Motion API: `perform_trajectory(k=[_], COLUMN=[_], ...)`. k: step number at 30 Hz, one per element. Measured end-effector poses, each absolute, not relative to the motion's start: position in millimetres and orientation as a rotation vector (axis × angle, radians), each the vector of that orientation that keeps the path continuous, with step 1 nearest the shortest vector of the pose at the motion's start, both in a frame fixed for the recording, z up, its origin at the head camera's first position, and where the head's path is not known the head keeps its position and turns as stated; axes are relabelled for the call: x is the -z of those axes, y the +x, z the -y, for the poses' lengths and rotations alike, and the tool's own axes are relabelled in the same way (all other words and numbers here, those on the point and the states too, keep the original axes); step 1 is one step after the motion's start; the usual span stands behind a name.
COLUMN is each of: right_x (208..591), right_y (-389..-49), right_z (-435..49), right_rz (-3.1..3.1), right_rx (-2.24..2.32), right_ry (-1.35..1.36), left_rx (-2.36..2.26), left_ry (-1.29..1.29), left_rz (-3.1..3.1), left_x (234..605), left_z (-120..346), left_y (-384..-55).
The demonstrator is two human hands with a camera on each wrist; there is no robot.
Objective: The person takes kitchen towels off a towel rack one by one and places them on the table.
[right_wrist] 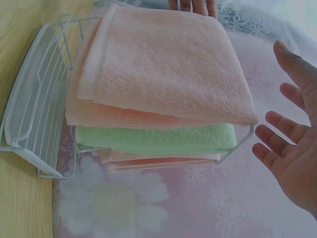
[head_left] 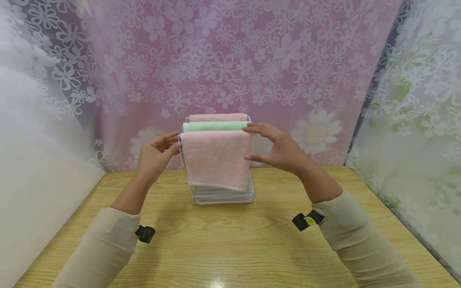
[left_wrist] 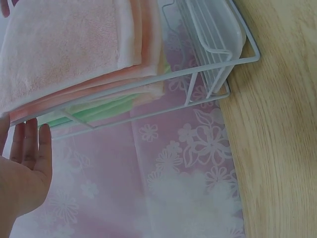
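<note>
A white wire towel rack [head_left: 251, 188] stands on the table with folded towels over its bars. In front hangs a pink towel [head_left: 216, 160]; behind it come a green towel [head_left: 216, 126] and another pink towel [head_left: 217, 117]. At the rack's upper left corner, my left hand [head_left: 155, 154] pinches the wire frame between thumb and fingers. Its fingertips [left_wrist: 30, 130] lie along the side wire in the left wrist view. My right hand [head_left: 279, 148] is beside the front towel's right edge, fingers spread. The right wrist view shows a gap between that hand [right_wrist: 297, 144] and the towels.
A white tray [right_wrist: 29, 89] sits in the rack's base, under the towels. The wood-grain table [head_left: 216, 240] meets a pink flowered curtain [head_left: 223, 60] behind the rack. Pale sheets hang at the left and right sides.
</note>
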State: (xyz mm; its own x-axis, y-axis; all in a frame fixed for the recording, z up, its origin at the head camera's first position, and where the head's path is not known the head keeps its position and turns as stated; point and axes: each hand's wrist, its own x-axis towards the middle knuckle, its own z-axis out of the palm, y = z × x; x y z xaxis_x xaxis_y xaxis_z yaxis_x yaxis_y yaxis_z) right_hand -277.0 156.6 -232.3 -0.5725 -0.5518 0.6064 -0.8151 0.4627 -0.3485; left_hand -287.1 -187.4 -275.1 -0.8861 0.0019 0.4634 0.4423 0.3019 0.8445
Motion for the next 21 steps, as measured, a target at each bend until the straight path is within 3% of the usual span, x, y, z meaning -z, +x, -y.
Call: perform_trajectory(k=[21], right_x=[203], right_y=[-298], right_z=[-116], right_rz=[2.5], right_rx=[-0.896], right_ry=[1.146], left_rx=[1.807], left_ry=[-0.47], left_rz=[2.182], left_x=[262], left_z=[189], left_y=[-298])
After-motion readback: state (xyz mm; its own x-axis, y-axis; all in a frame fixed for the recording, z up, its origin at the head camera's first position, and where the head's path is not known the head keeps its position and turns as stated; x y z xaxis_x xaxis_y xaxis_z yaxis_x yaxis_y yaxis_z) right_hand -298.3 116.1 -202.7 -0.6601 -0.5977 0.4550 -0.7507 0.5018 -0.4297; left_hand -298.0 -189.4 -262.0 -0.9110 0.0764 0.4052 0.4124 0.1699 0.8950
